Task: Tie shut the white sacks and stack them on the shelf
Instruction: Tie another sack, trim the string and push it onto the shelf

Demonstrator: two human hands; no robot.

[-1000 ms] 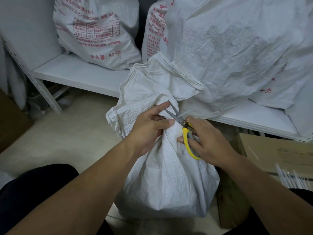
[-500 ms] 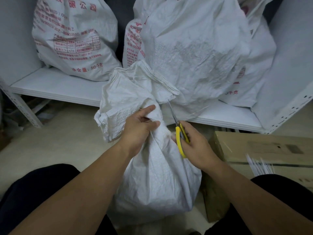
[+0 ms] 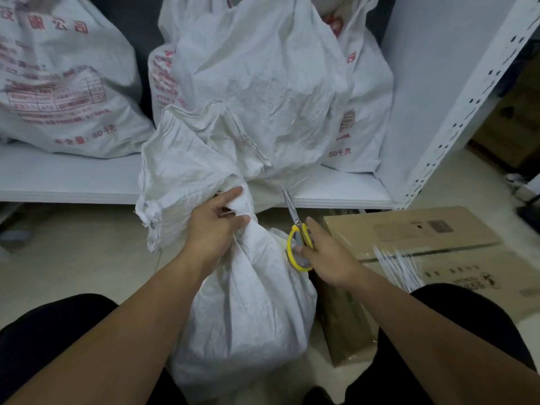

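Note:
A full white woven sack (image 3: pixel 248 311) stands on the floor between my knees, its neck gathered and its loose top flopping left. My left hand (image 3: pixel 213 226) grips the gathered neck. My right hand (image 3: pixel 327 255) holds yellow-handled scissors (image 3: pixel 296 238), blades closed and pointing up, just right of the neck and apart from it. Whether a tie is around the neck is hidden by my hand. On the low white shelf (image 3: pixel 64 179) behind sit other white sacks with red print: one at left (image 3: pixel 58 80), one in the middle (image 3: pixel 257 83), one at right (image 3: pixel 365 112).
A flat cardboard box (image 3: pixel 415 232) lies on the floor at right with a bundle of white cable ties (image 3: pixel 397 267) on it. A perforated white shelf upright (image 3: pixel 467 100) rises at the right. Pale floor stretches to the left.
My right hand has drawn the scissors away from the sack's neck, to the right, and the blades have closed. My left hand keeps its grip. My head has turned to the right.

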